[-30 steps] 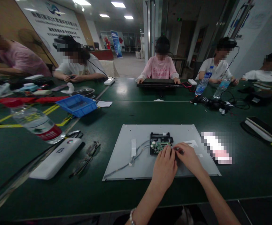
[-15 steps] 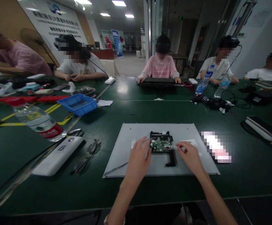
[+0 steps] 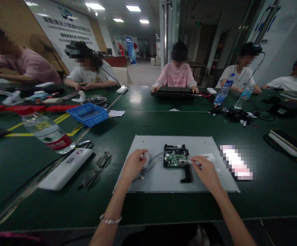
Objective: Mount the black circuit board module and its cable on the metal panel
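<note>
A green circuit board (image 3: 175, 159) sits in a black plastic frame (image 3: 188, 176) on a flat grey panel (image 3: 153, 184). My left hand (image 3: 133, 165) is left of the board, fingers curled and pinched at a small white piece (image 3: 146, 160) on the panel. Grey cables (image 3: 154, 159) run from the board's left side toward that hand. At the board's right edge, my right hand (image 3: 207, 171) pinches a small pale piece (image 3: 189, 162) that touches the board. Its exact kind is too small to tell.
Eyeglasses (image 3: 95, 171), a white power bank (image 3: 66, 169) and a water bottle (image 3: 48, 133) are on the left. A blue tray (image 3: 89, 116) stands beyond them. A phone (image 3: 237, 162) lies right of the panel. Several people sit across the green table (image 3: 145, 208).
My left hand has moved left, away from the board to the white piece, and its fingers have closed. The cables now show. My right hand stays at the board's right edge.
</note>
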`<state>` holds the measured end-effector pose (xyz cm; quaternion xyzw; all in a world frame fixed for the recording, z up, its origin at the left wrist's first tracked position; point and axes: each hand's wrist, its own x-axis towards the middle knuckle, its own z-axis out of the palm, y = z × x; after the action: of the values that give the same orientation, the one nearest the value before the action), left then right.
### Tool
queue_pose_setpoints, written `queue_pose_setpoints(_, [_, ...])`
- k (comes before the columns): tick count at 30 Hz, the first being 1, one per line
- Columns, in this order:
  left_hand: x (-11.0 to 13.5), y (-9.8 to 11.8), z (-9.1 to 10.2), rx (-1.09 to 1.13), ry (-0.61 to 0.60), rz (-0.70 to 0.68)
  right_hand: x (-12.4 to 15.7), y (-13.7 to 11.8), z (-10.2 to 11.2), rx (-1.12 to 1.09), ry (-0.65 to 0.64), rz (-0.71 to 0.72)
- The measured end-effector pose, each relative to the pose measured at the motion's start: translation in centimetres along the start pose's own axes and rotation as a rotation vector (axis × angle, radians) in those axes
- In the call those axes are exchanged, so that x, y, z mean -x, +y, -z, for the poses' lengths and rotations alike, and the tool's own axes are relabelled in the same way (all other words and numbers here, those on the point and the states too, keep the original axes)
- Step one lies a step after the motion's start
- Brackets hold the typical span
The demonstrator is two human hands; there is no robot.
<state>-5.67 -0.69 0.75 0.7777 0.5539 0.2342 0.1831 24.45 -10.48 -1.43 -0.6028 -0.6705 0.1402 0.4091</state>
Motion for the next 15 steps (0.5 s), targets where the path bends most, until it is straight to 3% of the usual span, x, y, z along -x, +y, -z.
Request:
queue_pose_setpoints(3, [-0.3, 0.5, 0.5, 0.005, 0.037, 0.021, 0.4, -1.1, 0.8, -0.020, 0.110, 0.011])
queue_pose_setpoints(6, [0.4, 1.0, 1.6, 0.144, 0.112, 0.064, 1.7, -2.8, 1.8, -0.040, 0.300, 0.049])
queue_pose_setpoints(8, [1.2, 1.5, 2.1, 0.228, 0.140, 0.108, 2.5, -4.0, 1.8, -0.049, 0.351, 0.118])
queue_pose_setpoints(10, [2.1, 1.9, 2.1, 0.247, 0.148, 0.132, 2.9, -5.2, 1.1, -0.012, 0.257, 0.206])
queue_pose_setpoints(15, [2.9, 2.4, 0.4, 0.143, 0.089, 0.136, 1.6, -8.1, -2.4, 0.132, -0.219, 0.472])
